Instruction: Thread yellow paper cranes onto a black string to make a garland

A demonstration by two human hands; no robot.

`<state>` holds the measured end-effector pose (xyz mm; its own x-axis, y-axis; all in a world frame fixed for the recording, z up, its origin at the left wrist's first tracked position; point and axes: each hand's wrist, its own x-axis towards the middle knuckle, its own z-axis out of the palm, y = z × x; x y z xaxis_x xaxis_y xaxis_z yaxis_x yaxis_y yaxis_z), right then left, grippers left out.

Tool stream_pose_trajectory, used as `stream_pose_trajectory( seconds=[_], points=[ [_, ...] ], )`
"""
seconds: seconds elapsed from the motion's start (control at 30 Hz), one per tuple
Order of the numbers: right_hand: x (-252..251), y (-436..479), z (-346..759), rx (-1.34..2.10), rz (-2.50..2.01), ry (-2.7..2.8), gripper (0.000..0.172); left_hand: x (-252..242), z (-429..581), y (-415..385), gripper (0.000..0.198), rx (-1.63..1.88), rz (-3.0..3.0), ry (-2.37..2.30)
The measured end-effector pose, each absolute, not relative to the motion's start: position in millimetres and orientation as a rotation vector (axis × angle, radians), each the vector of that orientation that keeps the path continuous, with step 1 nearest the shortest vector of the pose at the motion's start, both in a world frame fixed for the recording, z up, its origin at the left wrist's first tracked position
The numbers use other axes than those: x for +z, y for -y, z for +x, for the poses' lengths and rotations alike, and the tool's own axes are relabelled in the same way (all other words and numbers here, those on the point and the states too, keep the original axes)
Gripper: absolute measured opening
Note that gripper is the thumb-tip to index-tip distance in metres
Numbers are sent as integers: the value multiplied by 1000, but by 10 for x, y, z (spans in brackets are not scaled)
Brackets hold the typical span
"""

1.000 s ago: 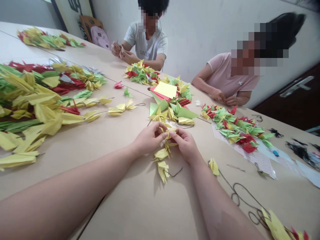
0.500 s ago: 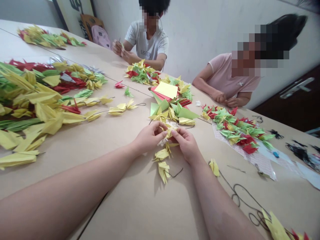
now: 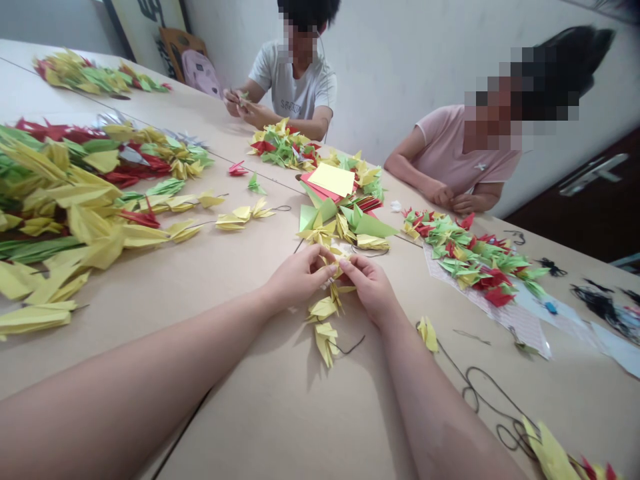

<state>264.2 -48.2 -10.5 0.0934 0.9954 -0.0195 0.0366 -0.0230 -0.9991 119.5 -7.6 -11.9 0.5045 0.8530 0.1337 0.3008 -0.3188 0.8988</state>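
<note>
My left hand (image 3: 297, 277) and my right hand (image 3: 369, 290) meet at the middle of the tan table (image 3: 210, 320). Their fingertips pinch a small yellow origami crane (image 3: 336, 261), partly hidden by my fingers. It belongs to a strand of yellow paper cranes (image 3: 324, 327) on dark string, which hangs down toward me and lies on the tabletop. A loose string end (image 3: 353, 346) curls out beside the lowest crane.
Long garlands of yellow, red and green paper cranes (image 3: 65, 200) cover the left of the table. A stack of coloured paper (image 3: 331, 181) sits among loose cranes ahead. Dark cord (image 3: 487, 400) lies at right. Two seated people (image 3: 290, 83) (image 3: 463, 157) face me.
My hands have barely moved and still pinch the same crane. The person in the white shirt has shifted their hands slightly around a small paper piece.
</note>
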Motion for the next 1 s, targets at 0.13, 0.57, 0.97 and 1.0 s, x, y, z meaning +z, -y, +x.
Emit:
stream_pose_trajectory(
  seconds=[0.13,0.57,0.97,1.0],
  points=[
    [-105,480,2641,1136,-1301,1160,27,-120,1197,76,24,773,1863,-958],
    [-85,486,2632,1147,-1288,1177,26,-149,1197,73,26,751,1899,-943],
    [-112,475,2647,1122,-1301,1202,27,-129,1201,88,24,759,1960,-949],
    [-117,472,2650,1119,-1300,1207,27,-131,1201,88,24,759,1965,-948]
  ],
)
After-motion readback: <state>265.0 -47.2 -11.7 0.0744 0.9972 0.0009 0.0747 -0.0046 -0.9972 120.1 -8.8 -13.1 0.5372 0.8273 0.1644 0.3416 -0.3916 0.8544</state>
